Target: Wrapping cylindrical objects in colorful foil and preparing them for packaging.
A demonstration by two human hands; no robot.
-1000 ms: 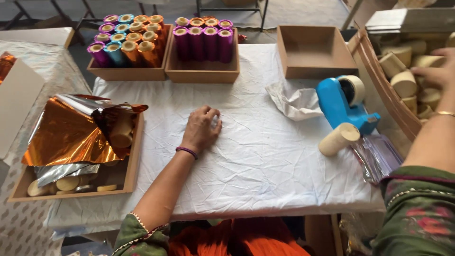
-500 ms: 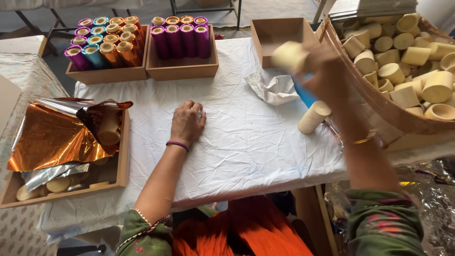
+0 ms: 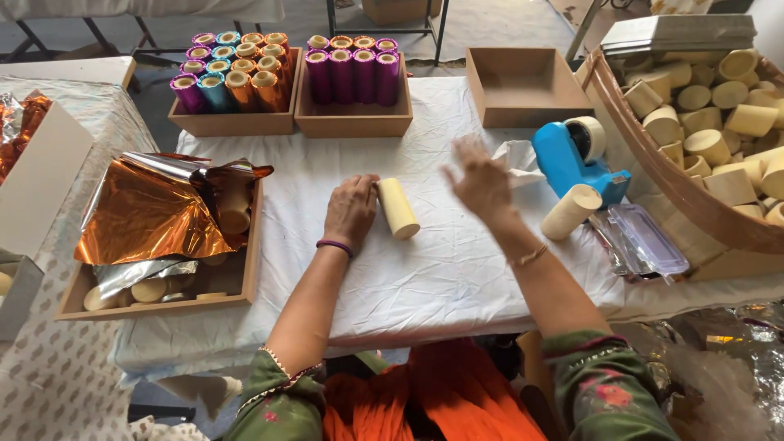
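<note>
Left hand: your palm lies flat on the white cloth of the bench, fingers loosely curled, grasping nothing; the fingertips touch the near end of the cream tube.
Cream tube: lying on its side just right of your left grip, tilted slightly, between your two hands.
Right hand: blurred, raised above the cloth, fingers spread and released, just right of the tube and apart from it.
Tape dispenser: blue, standing right of your right grip, with a second cream tube lying just in front of it.
Basket: well right of that grip, full of plain cream tubes.
Wrapped tubes: in two wooden trays beyond your left grip, upright, in purple, blue, orange and magenta foil.
Empty tray: beyond your right grip.
Copper foil: crumpled sheet over a wooden tray, well left of your left grip.
</note>
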